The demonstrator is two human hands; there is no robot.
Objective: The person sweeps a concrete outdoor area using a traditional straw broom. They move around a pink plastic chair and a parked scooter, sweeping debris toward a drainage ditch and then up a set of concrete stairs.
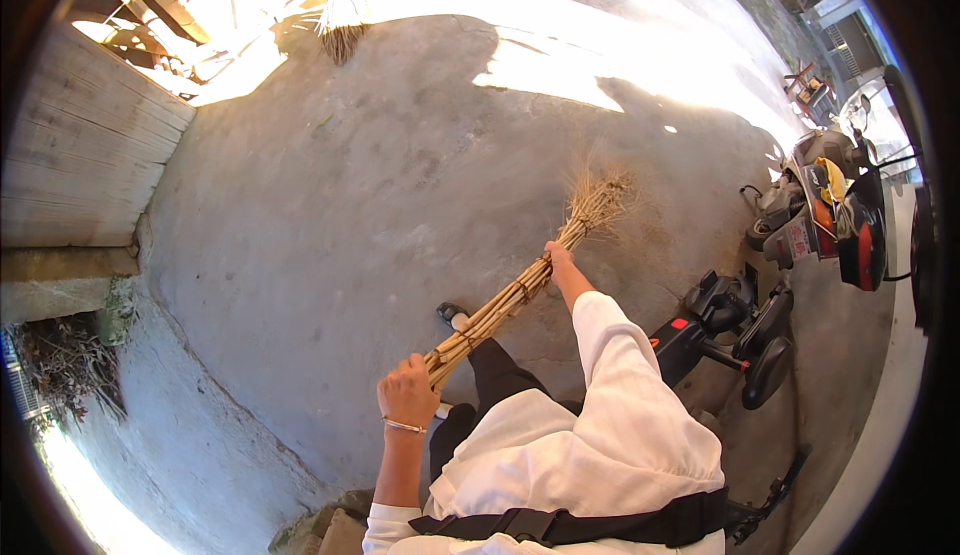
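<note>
Broom slants over the concrete floor, bristles down near the scooter, left hand clenched on the handle end, right hand gripping mid-shaft; best kept low, with short strokes.

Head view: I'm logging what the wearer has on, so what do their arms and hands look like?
Both hands are bare, without gloves. The left hand has a thin metal bangle at the wrist and a white sleeve pushed up near the elbow. The right hand comes out of a loose white sleeve reaching toward the wrist.
</note>
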